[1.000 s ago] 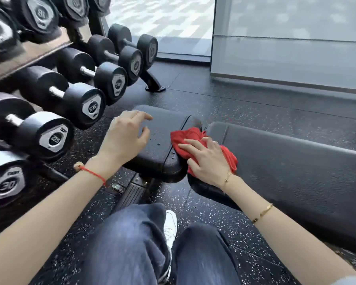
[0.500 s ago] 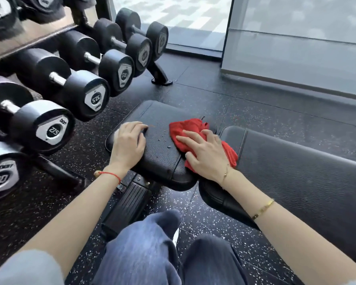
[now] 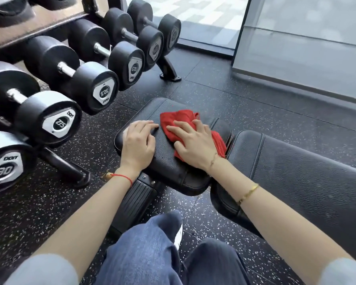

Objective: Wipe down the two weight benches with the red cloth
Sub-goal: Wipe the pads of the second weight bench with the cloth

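My right hand lies flat with its fingers spread, pressing down on the red cloth. The cloth sits on the black seat pad, and some of it pokes out past my fingertips and beside my wrist. My left hand rests flat on the same pad, just beside the cloth, holding nothing. The long back pad is on the other side of my right hand. Dumbbells sit on a rack beyond my left hand.
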Available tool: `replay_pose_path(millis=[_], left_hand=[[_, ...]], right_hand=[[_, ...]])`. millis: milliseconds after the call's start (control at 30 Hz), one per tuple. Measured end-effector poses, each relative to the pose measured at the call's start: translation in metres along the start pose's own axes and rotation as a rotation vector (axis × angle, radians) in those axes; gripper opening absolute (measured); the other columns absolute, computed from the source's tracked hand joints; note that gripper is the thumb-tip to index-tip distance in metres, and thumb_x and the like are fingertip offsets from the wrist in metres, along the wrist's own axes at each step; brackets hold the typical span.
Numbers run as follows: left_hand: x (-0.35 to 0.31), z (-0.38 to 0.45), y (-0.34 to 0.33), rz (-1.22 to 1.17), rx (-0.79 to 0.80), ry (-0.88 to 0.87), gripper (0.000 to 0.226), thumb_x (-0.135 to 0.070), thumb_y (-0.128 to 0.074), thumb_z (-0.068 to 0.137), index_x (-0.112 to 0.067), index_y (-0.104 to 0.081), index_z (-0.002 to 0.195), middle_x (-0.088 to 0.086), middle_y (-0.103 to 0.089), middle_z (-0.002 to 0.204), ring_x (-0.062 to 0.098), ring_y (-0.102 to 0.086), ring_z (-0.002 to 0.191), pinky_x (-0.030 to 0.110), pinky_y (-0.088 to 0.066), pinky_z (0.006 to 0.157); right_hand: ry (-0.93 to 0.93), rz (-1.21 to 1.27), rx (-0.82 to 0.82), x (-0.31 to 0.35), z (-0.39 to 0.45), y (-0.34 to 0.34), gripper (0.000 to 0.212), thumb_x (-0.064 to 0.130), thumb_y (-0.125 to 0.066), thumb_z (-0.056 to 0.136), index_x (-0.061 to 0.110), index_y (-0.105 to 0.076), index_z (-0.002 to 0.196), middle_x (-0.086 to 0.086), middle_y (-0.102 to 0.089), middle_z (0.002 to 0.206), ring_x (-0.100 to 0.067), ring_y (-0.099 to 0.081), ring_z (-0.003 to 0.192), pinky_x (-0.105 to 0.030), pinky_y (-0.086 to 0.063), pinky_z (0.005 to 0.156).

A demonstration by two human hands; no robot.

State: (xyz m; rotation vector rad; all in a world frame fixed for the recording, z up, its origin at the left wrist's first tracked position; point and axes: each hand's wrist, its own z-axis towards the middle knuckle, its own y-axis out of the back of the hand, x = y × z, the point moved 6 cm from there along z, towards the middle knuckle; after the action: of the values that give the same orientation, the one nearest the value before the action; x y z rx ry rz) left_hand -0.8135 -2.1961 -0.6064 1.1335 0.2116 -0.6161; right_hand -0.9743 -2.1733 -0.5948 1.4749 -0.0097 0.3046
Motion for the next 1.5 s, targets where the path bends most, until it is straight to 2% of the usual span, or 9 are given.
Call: replay_pose_path(millis=[100, 200, 400, 500, 700, 833, 1100, 1267, 1500], left_hand=[[0.001, 0.0, 0.0, 0.0, -0.01, -0.015, 0.039, -0.017, -0.042, 0.085, -0.017, -0.069, 0.113, -0.002, -0.065, 0.123, 0.022, -0.053, 0.12, 0.044, -0.038, 0.104], [0.002, 0.0, -0.001, -0.007, -0.009, -0.022, 0.04, -0.017, -0.041, 0.085, -0.019, -0.069, 0.113, -0.003, -0.065, 0.124, 0.022, -0.053, 0.121, 0.042, -0.037, 0.104], [0.002, 0.0, -0.002, -0.018, -0.021, -0.018, 0.037, -0.012, -0.046, 0.085, -0.019, -0.069, 0.113, -0.004, -0.065, 0.124, 0.021, -0.052, 0.121, 0.041, -0.035, 0.106], [0.001, 0.0, -0.002, -0.02, -0.023, -0.017, 0.036, -0.013, -0.047, 0.086, -0.019, -0.069, 0.113, -0.004, -0.065, 0.123, 0.02, -0.052, 0.121, 0.041, -0.034, 0.107], [0.002, 0.0, -0.001, 0.01, -0.018, -0.013, 0.038, -0.015, -0.045, 0.085, -0.021, -0.068, 0.115, -0.003, -0.065, 0.124, 0.02, -0.051, 0.121, 0.038, -0.033, 0.105], [0.002, -0.001, -0.003, 0.022, -0.009, -0.014, 0.038, -0.017, -0.044, 0.086, -0.02, -0.067, 0.115, -0.003, -0.064, 0.125, 0.021, -0.05, 0.122, 0.036, -0.032, 0.105], [-0.015, -0.002, -0.004, -0.017, 0.05, 0.02, 0.028, -0.015, -0.052, 0.091, -0.017, -0.067, 0.114, 0.002, -0.064, 0.125, 0.023, -0.052, 0.123, 0.044, -0.035, 0.11], [-0.067, -0.01, -0.018, -0.012, 0.082, -0.045, 0.028, -0.019, -0.054, 0.091, -0.018, -0.066, 0.116, 0.0, -0.063, 0.125, 0.021, -0.053, 0.124, 0.047, -0.022, 0.119], [-0.13, -0.034, -0.046, 0.006, 0.151, -0.216, 0.027, -0.024, -0.058, 0.088, -0.016, -0.067, 0.112, 0.003, -0.065, 0.12, 0.026, -0.056, 0.117, 0.045, -0.036, 0.109]], right_hand=[[0.16, -0.001, 0.014, 0.027, -0.045, -0.004, 0.056, 0.042, -0.034, 0.085, 0.043, -0.044, 0.14, 0.016, -0.042, 0.149, -0.034, -0.035, 0.132, -0.044, -0.026, 0.109], [0.183, 0.012, 0.017, 0.018, -0.072, -0.001, 0.058, 0.043, -0.031, 0.083, 0.046, -0.042, 0.14, 0.02, -0.039, 0.15, -0.031, -0.036, 0.132, -0.043, -0.026, 0.109], [-0.153, -0.033, -0.045, -0.063, -0.019, 0.016, 0.049, 0.042, -0.039, 0.092, 0.044, -0.042, 0.14, 0.02, -0.037, 0.151, -0.031, -0.034, 0.131, -0.041, -0.025, 0.108], [-0.252, 0.004, -0.056, -0.068, 0.015, 0.016, 0.046, 0.039, -0.041, 0.094, 0.042, -0.043, 0.14, 0.016, -0.037, 0.151, -0.033, -0.031, 0.132, -0.042, -0.024, 0.109], [0.056, 0.011, 0.007, 0.001, -0.028, 0.001, 0.051, 0.04, -0.041, 0.09, 0.042, -0.043, 0.14, 0.017, -0.039, 0.149, -0.034, -0.032, 0.131, -0.044, -0.024, 0.108], [0.142, 0.016, 0.012, -0.004, -0.085, 0.006, 0.057, 0.042, -0.033, 0.084, 0.045, -0.041, 0.14, 0.021, -0.038, 0.149, -0.032, -0.035, 0.129, -0.043, -0.028, 0.106], [-0.253, -0.029, -0.012, -0.094, -0.053, 0.024, 0.053, 0.04, -0.042, 0.093, 0.043, -0.034, 0.146, 0.016, -0.031, 0.155, -0.036, -0.03, 0.135, -0.044, -0.023, 0.111], [-0.155, -0.052, 0.018, -0.069, -0.088, 0.018, 0.054, 0.041, -0.038, 0.091, 0.043, -0.035, 0.145, 0.017, -0.033, 0.154, -0.034, -0.032, 0.133, -0.042, -0.022, 0.11], [-0.224, -0.001, -0.059, -0.082, -0.158, 0.032, 0.056, 0.047, -0.03, 0.083, 0.047, -0.044, 0.138, 0.025, -0.039, 0.147, -0.025, -0.035, 0.13, -0.038, -0.024, 0.108]])
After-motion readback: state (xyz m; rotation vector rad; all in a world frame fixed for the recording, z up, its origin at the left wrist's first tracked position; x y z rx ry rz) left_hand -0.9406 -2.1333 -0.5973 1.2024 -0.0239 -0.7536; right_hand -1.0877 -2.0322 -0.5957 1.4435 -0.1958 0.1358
